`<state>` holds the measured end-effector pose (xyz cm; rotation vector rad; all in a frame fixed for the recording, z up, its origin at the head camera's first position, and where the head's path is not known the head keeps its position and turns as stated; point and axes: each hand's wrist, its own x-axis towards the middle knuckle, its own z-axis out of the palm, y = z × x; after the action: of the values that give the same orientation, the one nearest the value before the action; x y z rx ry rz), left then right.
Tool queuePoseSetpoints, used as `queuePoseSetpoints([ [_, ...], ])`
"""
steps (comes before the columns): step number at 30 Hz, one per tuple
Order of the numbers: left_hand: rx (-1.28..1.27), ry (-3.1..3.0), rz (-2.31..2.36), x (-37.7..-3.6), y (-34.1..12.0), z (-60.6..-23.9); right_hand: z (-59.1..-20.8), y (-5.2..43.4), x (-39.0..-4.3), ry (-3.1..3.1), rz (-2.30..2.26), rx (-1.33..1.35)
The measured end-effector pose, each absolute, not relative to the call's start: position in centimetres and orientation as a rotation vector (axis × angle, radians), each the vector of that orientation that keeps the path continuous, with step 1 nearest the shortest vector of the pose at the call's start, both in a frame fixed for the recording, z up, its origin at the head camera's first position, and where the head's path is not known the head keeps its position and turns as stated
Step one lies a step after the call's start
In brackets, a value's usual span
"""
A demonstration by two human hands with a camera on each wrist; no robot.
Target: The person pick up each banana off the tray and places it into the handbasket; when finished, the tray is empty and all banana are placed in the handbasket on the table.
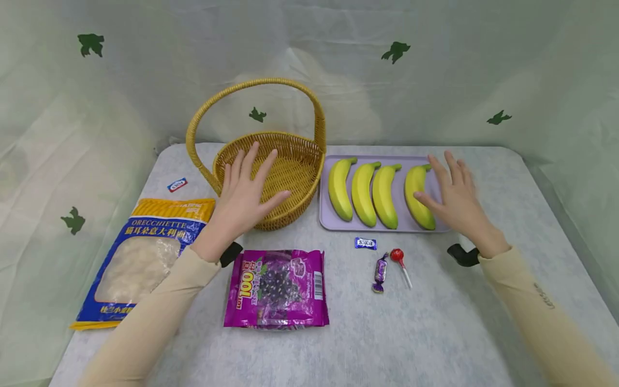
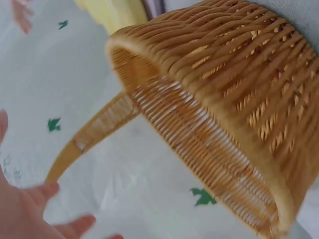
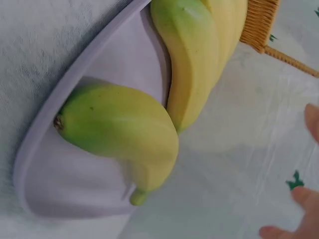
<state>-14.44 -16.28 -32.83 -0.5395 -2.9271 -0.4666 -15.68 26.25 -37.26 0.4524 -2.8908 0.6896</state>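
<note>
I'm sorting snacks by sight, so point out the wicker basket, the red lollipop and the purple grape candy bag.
wicker basket (image 1: pixel 290 212), head view, front outer wall.
red lollipop (image 1: pixel 397 255), head view, round red head.
purple grape candy bag (image 1: pixel 276 287), head view, middle of printed front.

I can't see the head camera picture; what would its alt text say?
Two open hands hover over a table: the left hand above a wicker basket, the right hand over a tray of four bananas. Nearer lie a pasta bag, a purple bag, and a lollipop.
</note>
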Motion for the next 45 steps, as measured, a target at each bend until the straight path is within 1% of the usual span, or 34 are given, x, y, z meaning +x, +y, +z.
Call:
queuePoseSetpoints([
  [4,-0.700,-2.817,-0.678,-12.9,-17.7,-32.1,-37.5,27.0,-16.1,-2.793,1.002,0.554],
  [8,-0.783,-2.624,-0.920,-11.6,-19.9,-31.9,-37.2,27.6,-16.2,-2.769,1.377,0.519],
  [11,-0.741,-2.432,-1.035,-11.1,-21.7,-32.1,-37.0,28.0,-16.3,-2.785,1.604,0.456],
  [15,-0.569,-2.260,-1.093,-11.1,-24.0,-32.6,-37.1,28.6,-16.7,-2.831,1.745,0.400],
  [18,-0.463,-2.241,-1.106,-11.4,-25.3,-33.2,-37.5,29.0,-17.0,-2.889,1.790,0.358],
  [21,-0.433,-2.269,-1.153,-11.8,-25.9,-33.7,-38.0,29.6,-17.3,-2.949,1.834,0.326],
  [29,-0.392,-2.366,-1.312,-12.1,-24.5,-33.1,-39.2,30.3,-18.3,-2.965,2.051,0.311],
  [30,-0.385,-2.373,-1.313,-12.4,-24.6,-33.4,-39.3,30.3,-18.3,-2.958,2.064,0.307],
  [36,-0.357,-2.394,-1.268,-14.5,-25.8,-36.6,-39.9,29.8,-18.7,-2.983,2.026,0.278],
  [41,-0.396,-2.350,-1.247,-15.0,-25.7,-37.1,-40.1,29.4,-19.0,-3.057,1.929,0.284],
  [45,-0.370,-2.352,-1.257,-15.3,-25.7,-37.3,-40.2,29.1,-19.3,-3.130,1.837,0.305],
])
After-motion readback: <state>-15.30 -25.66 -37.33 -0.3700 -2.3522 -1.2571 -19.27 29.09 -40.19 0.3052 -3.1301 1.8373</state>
